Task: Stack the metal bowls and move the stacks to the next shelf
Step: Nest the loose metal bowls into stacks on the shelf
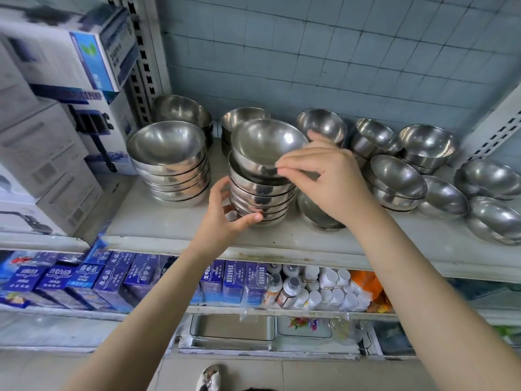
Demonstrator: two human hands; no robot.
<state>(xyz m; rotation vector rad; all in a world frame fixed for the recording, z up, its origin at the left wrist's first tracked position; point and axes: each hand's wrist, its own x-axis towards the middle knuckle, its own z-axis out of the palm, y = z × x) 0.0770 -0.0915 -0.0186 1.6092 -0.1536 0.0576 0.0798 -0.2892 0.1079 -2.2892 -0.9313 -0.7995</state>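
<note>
My left hand (222,215) curls round the shiny steel bowl stack (260,197); right hand (327,179) pinches its tilted top bowl (265,142), seemingly unseated, so I'd level it.

On the shelf (174,235), near its front edge, the left hand (225,218) grips the base of the middle stack (259,198) of metal bowls. The right hand (332,179) pinches the near rim of the tilted top bowl (265,142). Another stack (172,170) stands toward the left end, and loose bowls (490,179) lie toward the right end.
</note>
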